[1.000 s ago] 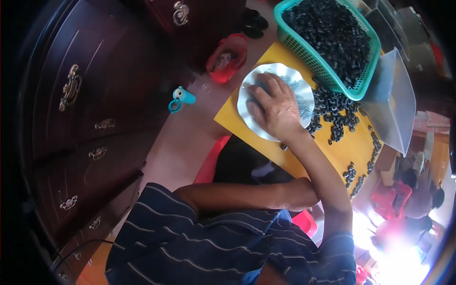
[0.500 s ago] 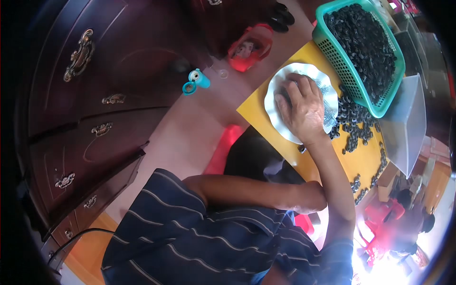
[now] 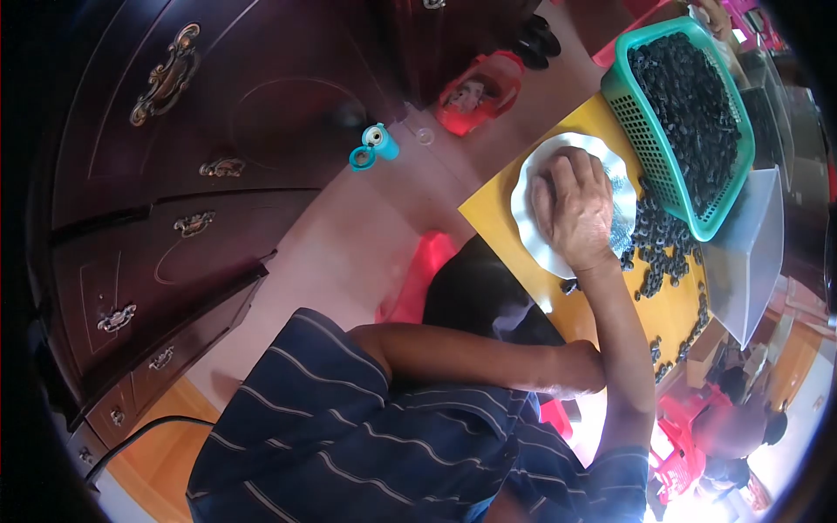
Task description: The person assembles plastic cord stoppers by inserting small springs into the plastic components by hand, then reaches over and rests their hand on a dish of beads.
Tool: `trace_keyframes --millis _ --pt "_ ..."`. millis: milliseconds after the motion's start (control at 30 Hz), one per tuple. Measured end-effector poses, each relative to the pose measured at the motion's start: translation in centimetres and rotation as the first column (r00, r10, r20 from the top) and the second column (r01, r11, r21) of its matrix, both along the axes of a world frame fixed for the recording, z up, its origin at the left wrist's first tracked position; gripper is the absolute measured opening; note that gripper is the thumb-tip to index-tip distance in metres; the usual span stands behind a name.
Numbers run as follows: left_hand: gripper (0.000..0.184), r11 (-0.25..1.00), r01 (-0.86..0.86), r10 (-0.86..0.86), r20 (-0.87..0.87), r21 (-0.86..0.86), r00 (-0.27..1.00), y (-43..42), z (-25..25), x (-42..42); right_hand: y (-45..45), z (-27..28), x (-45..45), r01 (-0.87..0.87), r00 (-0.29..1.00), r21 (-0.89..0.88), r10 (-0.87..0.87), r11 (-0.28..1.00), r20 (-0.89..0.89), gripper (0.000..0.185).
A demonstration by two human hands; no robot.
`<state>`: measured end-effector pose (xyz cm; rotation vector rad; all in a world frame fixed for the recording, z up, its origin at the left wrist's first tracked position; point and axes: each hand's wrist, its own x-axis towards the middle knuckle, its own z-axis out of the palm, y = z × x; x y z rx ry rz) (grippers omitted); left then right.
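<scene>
My right hand [image 3: 580, 209] reaches into a white plate with a wavy rim [image 3: 526, 209]. Its fingers are curled down and close together over the plate; whatever is between the fingertips is hidden. Small silvery pieces [image 3: 622, 209] lie in the plate beside the hand. My left hand [image 3: 580, 368] is bent at the wrist next to my right forearm, with its fingers out of sight. Many small black parts [image 3: 658, 235] are spread on the yellow board [image 3: 491, 209], right of the plate. More black parts fill a green basket [image 3: 643, 144].
A clear plastic bin [image 3: 748, 253] stands right of the basket. On the floor are a turquoise bottle [image 3: 384, 142], a red container [image 3: 501, 91] and dark shoes [image 3: 536, 44]. Dark drawers [image 3: 200, 253] line the left side. Another person [image 3: 737, 427] is at the lower right.
The view has shifted, so the board, plate and basket appear further right and lower. My right hand has stayed in the plate, and its fingers look more drawn together.
</scene>
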<state>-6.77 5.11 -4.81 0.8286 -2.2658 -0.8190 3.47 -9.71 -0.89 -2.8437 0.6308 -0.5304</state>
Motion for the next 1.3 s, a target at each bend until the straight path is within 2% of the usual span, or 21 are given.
trace_keyframes --millis 33,267,333,467,633,733,833,1033,1067,1133,1267,1300 --pt "0.009 0.999 -0.041 0.04 -0.03 -0.027 0.999 0.1 -0.2 -0.2 -0.1 -0.2 0.0 -0.002 1.0 0.001 0.002 1.0 0.0 0.013" --pt "0.009 1.0 -0.023 0.023 -0.006 -0.001 1.0 -0.2 -0.6 -0.7 -0.5 -0.6 0.0 -0.018 1.0 -0.022 0.018 1.0 0.004 0.017" --pt "0.014 0.996 -0.033 0.035 -0.016 0.085 0.999 -0.1 -0.6 -1.1 -0.5 -0.5 0.2 -0.022 1.0 -0.028 0.023 0.999 0.009 0.015" --pt "0.013 0.996 -0.031 0.031 0.004 0.079 1.0 -0.4 -0.4 -0.7 -0.7 -0.1 0.6 -0.024 1.0 -0.037 0.024 0.999 0.018 0.012" --pt "0.012 0.982 -0.005 0.003 0.008 0.187 1.0 -1.4 0.7 0.6 -1.0 -0.2 1.1 -0.015 1.0 -0.004 0.015 1.0 -0.013 0.013" --pt "0.013 0.982 -0.005 -0.002 0.037 0.19 0.999 -2.1 1.7 1.9 -1.5 -0.4 1.3 -0.03 1.0 -0.053 0.03 0.998 -0.007 0.02" --pt "0.014 0.977 0.032 -0.051 0.088 0.21 0.995 -2.6 2.6 3.1 -1.9 -0.5 1.6 -0.031 0.999 -0.026 0.03 0.999 -0.019 0.025" --pt "0.014 0.96 0.038 -0.06 0.075 0.277 0.995 -3.2 2.4 3.2 -2.6 -0.3 2.0 -0.05 0.998 0.043 0.051 0.998 -0.021 0.031" --pt "0.014 0.961 0.043 -0.065 0.072 0.273 0.995 -3.1 2.0 3.0 -2.7 -0.4 2.0 -0.054 0.999 0.086 0.054 0.995 0.003 0.032" --pt "0.004 0.985 -0.124 0.133 -0.072 0.117 0.988 -2.5 1.0 2.5 -2.8 -0.3 1.9 -0.049 0.999 0.124 0.047 0.991 0.02 0.033" --pt "0.006 0.992 -0.08 0.081 -0.007 0.096 0.997 -2.3 0.4 1.8 -3.2 0.0 1.1 -0.059 0.996 0.115 0.05 0.992 0.079 0.031" --pt "0.009 0.983 -0.072 0.08 -0.043 0.172 0.996 -2.5 0.5 2.0 -3.4 0.1 0.7 -0.065 0.993 0.105 0.053 0.992 0.109 0.029"
